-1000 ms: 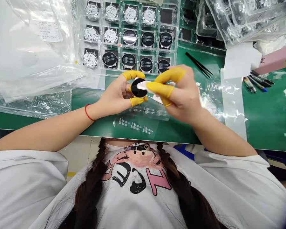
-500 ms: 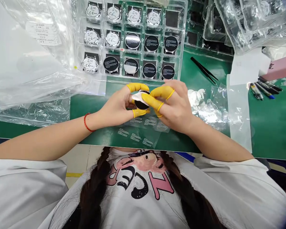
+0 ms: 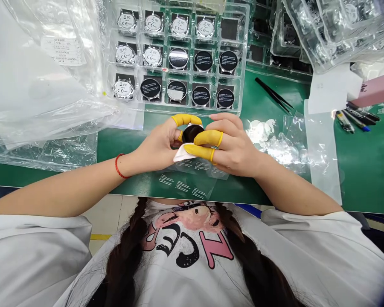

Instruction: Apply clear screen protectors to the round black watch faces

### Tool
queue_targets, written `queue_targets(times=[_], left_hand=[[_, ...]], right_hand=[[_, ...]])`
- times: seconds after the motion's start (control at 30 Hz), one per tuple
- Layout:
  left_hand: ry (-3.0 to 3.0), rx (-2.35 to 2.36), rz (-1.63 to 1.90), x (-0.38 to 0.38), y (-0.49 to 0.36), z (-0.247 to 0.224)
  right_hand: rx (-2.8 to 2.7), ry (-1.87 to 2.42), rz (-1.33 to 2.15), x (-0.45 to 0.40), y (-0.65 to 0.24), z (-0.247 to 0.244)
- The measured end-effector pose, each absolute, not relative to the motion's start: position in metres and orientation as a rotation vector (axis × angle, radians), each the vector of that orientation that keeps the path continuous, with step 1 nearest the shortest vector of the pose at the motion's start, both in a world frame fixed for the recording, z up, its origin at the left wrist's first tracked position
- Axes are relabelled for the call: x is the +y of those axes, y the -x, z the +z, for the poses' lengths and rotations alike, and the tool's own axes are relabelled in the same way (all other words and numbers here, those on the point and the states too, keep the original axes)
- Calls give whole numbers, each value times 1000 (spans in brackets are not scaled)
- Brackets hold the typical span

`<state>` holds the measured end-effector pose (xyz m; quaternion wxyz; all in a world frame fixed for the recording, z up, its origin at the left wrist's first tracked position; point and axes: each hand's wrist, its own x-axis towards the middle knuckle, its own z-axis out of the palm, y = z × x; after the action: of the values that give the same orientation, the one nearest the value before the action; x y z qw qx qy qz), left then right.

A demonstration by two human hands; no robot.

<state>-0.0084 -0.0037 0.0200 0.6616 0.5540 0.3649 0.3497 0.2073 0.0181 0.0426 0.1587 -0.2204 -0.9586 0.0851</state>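
Note:
A round watch face [image 3: 191,133] with a dark, glossy front is gripped at its edge by my left hand [image 3: 161,143], which wears yellow finger cots. My right hand [image 3: 232,147], also in yellow finger cots, pinches a small white cloth [image 3: 183,154] at the near edge of the watch face. Part of the face is hidden behind my right fingers. Just beyond my hands lies a clear plastic tray [image 3: 192,108] with watch faces in its pockets, some black side up with printed text, others showing silver backs.
Black tweezers [image 3: 273,94] lie right of the tray. Printed clear film stickers [image 3: 182,185] are on the green table [image 3: 361,170] near its front edge. Loose clear film pieces [image 3: 277,147], pens [image 3: 355,117] and stacked trays [image 3: 333,34] are at right, plastic bags [image 3: 51,85] at left.
My right hand has drawn the white cloth from across the watch face down toward its near edge. More of the dark front shows now.

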Motion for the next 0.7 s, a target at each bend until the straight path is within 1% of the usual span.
queue_targets(times=[0.13,0.23,0.37,0.57,0.7], left_hand=[[-1290,839,822,-4,9,25],[-1311,885,850,-3,10,27],[-1307,900,875,-2,9,29],[-1281,900,873,-5,6,29],[-1297,920,884,-6,5,27]], right_hand=[[-2495,351,-41,25,-216,37],[-2407,292,-96,33,-222,34],[-2433,360,-16,43,-232,31],[-2351,728,173,41,-229,30],[-2376,742,286,37,-221,28]])
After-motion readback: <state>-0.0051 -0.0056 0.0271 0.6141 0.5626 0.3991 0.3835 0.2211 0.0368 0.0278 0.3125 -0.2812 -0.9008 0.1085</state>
